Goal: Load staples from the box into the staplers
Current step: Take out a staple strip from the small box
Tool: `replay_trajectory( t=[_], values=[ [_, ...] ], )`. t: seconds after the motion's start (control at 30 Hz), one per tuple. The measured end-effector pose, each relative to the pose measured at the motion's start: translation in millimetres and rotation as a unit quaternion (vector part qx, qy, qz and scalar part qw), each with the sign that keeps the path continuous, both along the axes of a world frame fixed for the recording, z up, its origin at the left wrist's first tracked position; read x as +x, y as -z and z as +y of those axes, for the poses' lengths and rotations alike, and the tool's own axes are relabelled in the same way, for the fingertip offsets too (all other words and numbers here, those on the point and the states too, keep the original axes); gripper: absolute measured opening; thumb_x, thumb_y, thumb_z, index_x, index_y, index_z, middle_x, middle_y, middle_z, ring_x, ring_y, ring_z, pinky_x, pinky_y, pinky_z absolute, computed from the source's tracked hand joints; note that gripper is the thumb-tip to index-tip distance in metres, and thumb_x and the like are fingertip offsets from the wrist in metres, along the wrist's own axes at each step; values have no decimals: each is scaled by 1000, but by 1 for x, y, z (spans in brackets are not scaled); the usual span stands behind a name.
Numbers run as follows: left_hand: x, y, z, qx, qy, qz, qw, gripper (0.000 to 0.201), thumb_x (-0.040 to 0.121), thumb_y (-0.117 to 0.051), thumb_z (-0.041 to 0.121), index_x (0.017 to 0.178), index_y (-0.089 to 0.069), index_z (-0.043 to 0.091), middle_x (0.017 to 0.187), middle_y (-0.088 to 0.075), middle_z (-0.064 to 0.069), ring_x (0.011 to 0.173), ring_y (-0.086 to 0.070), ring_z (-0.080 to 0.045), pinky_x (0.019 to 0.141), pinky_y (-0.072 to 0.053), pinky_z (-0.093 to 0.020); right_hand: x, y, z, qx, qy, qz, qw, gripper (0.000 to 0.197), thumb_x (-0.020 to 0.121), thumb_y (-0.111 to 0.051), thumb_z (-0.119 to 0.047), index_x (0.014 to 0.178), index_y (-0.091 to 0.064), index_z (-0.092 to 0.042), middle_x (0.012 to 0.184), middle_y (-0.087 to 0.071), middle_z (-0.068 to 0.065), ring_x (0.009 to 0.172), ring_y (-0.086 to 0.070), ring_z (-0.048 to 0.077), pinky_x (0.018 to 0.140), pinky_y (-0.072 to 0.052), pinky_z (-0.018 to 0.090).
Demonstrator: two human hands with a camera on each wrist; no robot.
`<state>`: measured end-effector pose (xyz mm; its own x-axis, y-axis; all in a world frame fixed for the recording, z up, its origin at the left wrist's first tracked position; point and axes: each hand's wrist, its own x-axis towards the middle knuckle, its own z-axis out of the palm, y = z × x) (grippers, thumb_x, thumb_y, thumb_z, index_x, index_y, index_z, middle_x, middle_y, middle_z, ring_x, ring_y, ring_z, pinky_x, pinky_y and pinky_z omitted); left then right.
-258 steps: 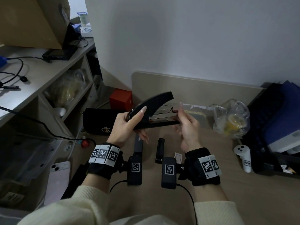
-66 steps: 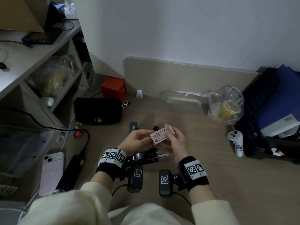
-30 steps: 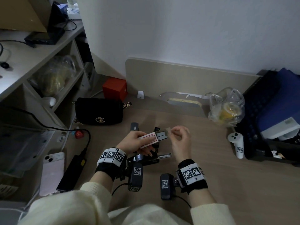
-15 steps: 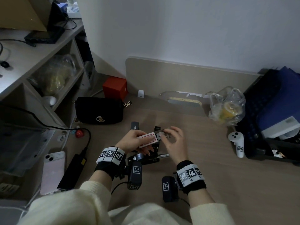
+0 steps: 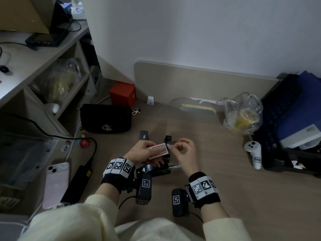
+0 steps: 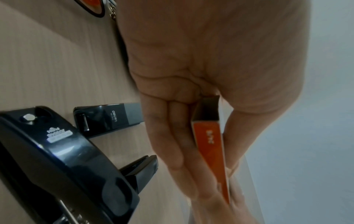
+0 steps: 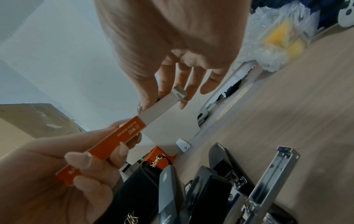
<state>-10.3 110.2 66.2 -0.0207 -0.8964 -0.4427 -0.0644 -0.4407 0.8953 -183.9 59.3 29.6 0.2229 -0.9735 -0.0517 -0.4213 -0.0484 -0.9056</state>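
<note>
My left hand (image 5: 140, 152) grips the orange and white staple box (image 5: 159, 150) by its sleeve, thumb on top and fingers (image 6: 172, 136) underneath. The right hand (image 5: 184, 150) pinches the end of the grey inner tray (image 7: 161, 104), which sticks partly out of the sleeve (image 7: 107, 145). What the tray holds is not visible. Below my hands the large black stapler (image 5: 152, 170) lies on the table with its metal magazine rail (image 7: 272, 174) slid out. Two small black staplers (image 5: 143, 135) (image 5: 167, 138) lie just beyond it.
A black handbag (image 5: 106, 119) and a red box (image 5: 122, 94) sit at the back left. A plastic bag (image 5: 243, 115) and a white controller (image 5: 253, 153) are at the right beside dark blue equipment. A pink phone (image 5: 55, 183) and a black adapter (image 5: 76, 183) lie left.
The large stapler I held open earlier now lies on the table. Both hands took up the staple box, and my right hand drew its inner tray partly out.
</note>
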Motion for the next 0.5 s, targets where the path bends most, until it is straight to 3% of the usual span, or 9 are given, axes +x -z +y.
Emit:
replay_trajectory(
  t=[0.17, 0.3, 0.5],
  values=[
    [-1, 2, 1, 5, -6, 2, 1000, 31, 90, -65, 27, 101, -67, -3, 81, -72, -20, 56, -68, -16, 51, -54, -22, -1, -4, -2, -11, 36, -42, 998, 14, 78, -74, -33, 77, -70, -20, 109, -53, -11, 102, -48, -1, 78, -33, 3],
    [-3, 1, 0, 3, -19, 4, 1000, 33, 91, -64, 26, 101, -66, -5, 78, -71, -18, 53, -66, -14, 49, -53, -21, -4, -3, -5, -24, 29, -16, 999, 16, 79, -74, -31, 80, -74, -15, 109, -56, -9, 104, -51, 5, 79, -33, 5],
    [-3, 0, -1, 4, -16, -2, 1000, 28, 91, -64, 27, 99, -67, 0, 75, -71, -14, 53, -66, -12, 48, -51, -20, -6, -5, -8, -26, 6, -10, 1000, 17, 82, -71, -30, 89, -76, -15, 111, -58, -10, 105, -52, 3, 81, -35, 6]
  ],
)
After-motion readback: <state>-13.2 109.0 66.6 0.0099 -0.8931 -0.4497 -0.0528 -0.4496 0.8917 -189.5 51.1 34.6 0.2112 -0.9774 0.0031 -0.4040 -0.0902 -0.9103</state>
